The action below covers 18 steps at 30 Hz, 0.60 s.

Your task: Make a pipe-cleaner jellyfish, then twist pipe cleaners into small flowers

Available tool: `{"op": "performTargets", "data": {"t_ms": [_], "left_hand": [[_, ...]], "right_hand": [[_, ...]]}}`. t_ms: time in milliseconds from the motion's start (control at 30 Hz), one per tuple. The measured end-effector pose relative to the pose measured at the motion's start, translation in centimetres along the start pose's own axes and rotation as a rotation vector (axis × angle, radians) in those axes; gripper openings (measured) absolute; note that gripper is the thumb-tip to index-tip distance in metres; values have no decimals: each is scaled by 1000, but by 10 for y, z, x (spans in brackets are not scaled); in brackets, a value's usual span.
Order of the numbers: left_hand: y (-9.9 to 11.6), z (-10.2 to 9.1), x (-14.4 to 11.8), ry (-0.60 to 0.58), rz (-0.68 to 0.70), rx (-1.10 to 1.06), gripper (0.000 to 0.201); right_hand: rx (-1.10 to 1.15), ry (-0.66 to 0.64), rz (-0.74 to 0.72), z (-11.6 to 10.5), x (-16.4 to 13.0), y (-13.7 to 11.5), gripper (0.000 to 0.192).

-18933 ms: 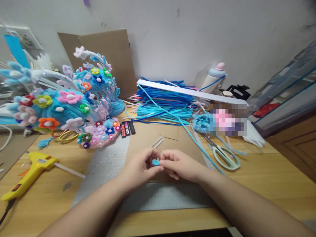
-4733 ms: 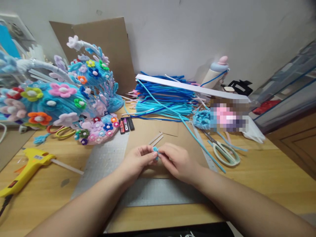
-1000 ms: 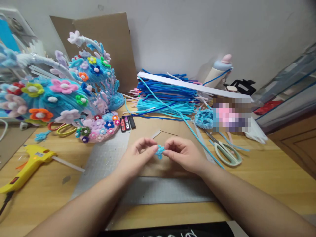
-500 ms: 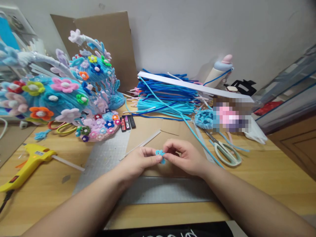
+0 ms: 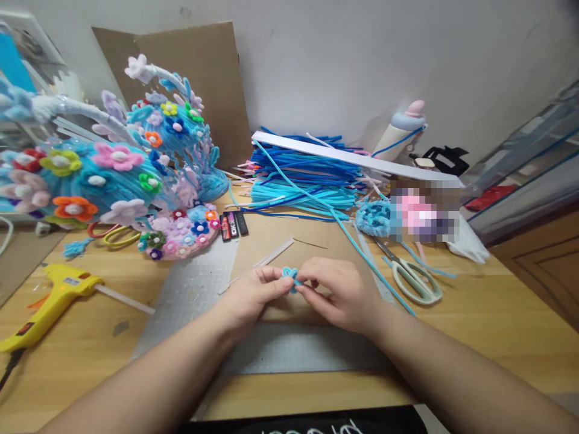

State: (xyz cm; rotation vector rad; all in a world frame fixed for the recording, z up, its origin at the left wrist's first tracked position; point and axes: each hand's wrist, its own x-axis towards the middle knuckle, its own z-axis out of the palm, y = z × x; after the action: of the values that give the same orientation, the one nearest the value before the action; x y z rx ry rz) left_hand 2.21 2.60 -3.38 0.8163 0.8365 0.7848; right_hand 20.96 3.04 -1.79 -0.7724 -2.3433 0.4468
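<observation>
Between my two hands is a small light-blue pipe-cleaner flower with looped petals. My left hand pinches it from the left, thumb on top. From the right, the thumb and forefinger of my right hand are closed on its near side, at a short blue end. The flower is held just above a sheet of brown cardboard that lies on a grey cutting mat. A white glue stick lies behind my left hand, and a long light-blue pipe cleaner runs past my right hand.
Blue pipe cleaners are stacked at the back under a white strip. Scissors lie on the right, a yellow glue gun on the left. Flower-covered umbrella-like pieces stand at the left. A bottle stands behind.
The blue flower has shifted slightly left and up, and its petal loops are turned differently. My right hand has turned a little, its fingers now lower on the flower.
</observation>
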Motion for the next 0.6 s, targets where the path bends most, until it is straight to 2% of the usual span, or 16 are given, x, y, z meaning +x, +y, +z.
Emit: {"op": "performTargets", "data": {"t_ms": [133,233,300,367,467,533,600], "left_hand": [[2,0,0,122,51,133,22],[-1,0,2,151,88,158,24],[-3,1,3,150,117,151,25],[-3,3,2,154,138,149,25],[-1,7,-1,199,175,220,24],[1,10,-4,238,223,310,20],[3,11,-7,277,278,402,17]], "right_hand": [[-120,-33,55,2,0,-2,14],[-166,-55,74,5,-1,-5,17],[-104,-42,103,6,-2,-8,16],[21,-4,185,6,-1,-11,15],[320,57,408,7,2,-15,14],[632,56,585,9,5,-15,14],[995,-2,746,11,7,-12,15]]}}
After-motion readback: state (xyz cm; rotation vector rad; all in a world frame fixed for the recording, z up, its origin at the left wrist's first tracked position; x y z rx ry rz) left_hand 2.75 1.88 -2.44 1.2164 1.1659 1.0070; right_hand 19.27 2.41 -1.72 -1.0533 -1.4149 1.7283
